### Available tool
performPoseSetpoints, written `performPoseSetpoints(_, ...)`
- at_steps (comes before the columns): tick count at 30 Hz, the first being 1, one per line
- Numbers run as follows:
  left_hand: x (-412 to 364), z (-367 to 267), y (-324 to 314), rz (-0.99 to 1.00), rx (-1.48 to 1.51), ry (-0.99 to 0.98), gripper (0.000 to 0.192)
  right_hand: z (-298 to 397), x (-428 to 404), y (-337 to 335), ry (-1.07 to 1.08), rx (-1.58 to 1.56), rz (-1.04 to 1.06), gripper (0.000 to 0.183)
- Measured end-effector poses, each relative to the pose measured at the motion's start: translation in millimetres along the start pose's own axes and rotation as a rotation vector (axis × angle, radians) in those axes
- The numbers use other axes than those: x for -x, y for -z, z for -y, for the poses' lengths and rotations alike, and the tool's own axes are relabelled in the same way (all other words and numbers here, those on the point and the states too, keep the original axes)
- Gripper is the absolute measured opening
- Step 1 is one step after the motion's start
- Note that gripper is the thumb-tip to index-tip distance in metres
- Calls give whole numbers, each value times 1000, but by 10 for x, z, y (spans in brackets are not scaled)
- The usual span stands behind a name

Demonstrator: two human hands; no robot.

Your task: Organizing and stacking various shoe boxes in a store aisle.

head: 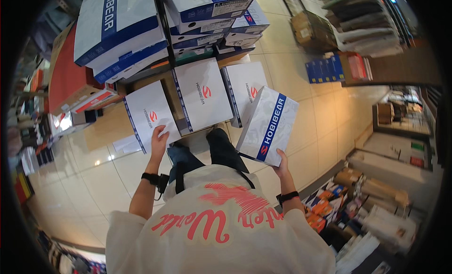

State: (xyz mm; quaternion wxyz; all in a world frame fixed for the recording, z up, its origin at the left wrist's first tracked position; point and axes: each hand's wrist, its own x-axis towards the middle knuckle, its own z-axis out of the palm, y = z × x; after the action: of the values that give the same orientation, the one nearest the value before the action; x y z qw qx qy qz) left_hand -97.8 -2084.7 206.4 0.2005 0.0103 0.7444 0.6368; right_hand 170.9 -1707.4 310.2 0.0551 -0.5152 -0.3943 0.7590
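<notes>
My right hand grips the lower right corner of a white and blue HOBIBEAR shoebox, which is tilted in the air. Beneath its left side, another white shoebox is partly covered. My left hand is over the lower edge of the left white shoebox; its fingers are slightly bent and hold nothing, and whether they touch the lid I cannot tell. Between these lies a middle white shoebox with a red logo on its lid and a blue band along its side.
Ahead stand stacked blue-and-white shoeboxes and a second stack. A large red carton is at left. Blue boxes sit by a brown shelf at right. Orange boxes and packages crowd the lower right. The floor is tiled.
</notes>
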Motion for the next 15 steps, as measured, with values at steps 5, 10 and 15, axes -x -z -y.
performPoseSetpoints(5, -36, 654, -732, -84, -22, 215, 58, 515, -789, 365, -105, 31, 243, 60)
performPoseSetpoints(10, -144, 331, -1293, -129, 323, 677, 68, 921, -1092, 821, -119, 51, 232, 61)
performPoseSetpoints(15, -133, 550, -1448, -350, 931, 703, 64, 1110, -812, 1142, -143, 9, 36, 59)
